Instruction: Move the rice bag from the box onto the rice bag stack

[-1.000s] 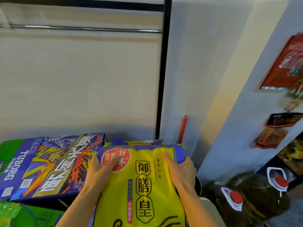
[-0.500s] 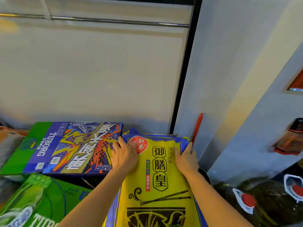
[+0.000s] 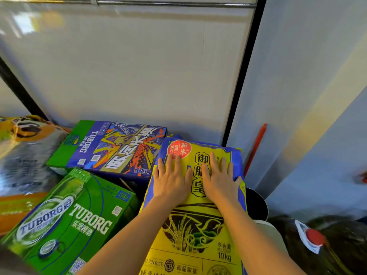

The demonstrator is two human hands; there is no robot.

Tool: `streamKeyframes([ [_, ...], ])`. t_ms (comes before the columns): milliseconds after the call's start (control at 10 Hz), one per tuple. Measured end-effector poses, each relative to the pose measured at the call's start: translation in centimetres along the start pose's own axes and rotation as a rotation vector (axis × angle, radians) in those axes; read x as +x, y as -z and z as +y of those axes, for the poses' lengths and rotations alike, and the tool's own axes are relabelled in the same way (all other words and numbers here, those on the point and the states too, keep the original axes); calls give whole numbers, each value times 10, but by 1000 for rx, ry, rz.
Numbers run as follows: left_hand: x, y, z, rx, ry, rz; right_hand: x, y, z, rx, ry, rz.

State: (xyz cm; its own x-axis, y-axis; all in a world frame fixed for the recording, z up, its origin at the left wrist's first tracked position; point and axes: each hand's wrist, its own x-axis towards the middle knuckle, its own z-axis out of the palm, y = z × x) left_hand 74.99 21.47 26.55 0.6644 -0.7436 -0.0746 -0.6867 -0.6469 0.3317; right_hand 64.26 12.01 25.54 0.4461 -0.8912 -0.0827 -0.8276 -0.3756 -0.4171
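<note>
Placement step: my left hand (image 3: 172,178) and right hand (image 3: 219,180) lie spread flat, pressing the rice bag (image 3: 198,225) onto the stack beside the beer cartons (image 3: 111,147). Next, I judge: lift both palms away.

Two bare forearms — no sleeves, rings or watch on the hands (image 3: 195,180).

The rice bag (image 3: 198,231) looks like glossy printed plastic, smooth, slightly creased near its top edge. The green Tuborg carton (image 3: 65,221) and the blue carton (image 3: 111,147) are printed cardboard with a soft sheen. The wall panel (image 3: 129,66) behind is smooth and faintly reflective, topped by a shiny metal rail (image 3: 178,3).
</note>
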Motion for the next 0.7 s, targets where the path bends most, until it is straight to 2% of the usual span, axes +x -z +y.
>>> streamKeyframes([
  [100, -24, -4, -9, 18, -14, 44, -8, 0, 4, 3, 14, 27],
  [200, -58, -9, -19, 20, -43, 104, -33, 4, 9, 14, 22, -15],
  [400, -111, -13, -32, -63, -57, 200, -145, -2, 36, -34, -2, 104],
  [500, -127, -4, -33, -38, -75, 35, -164, 3, 38, -73, -43, -23],
  [600, -124, 60, -42, -223, -118, -381, -165, 61, 4, 117, -45, -337],
  [700, -125, 144, -44, -930, -59, -832, -171, 138, -38, 779, -31, -555],
])
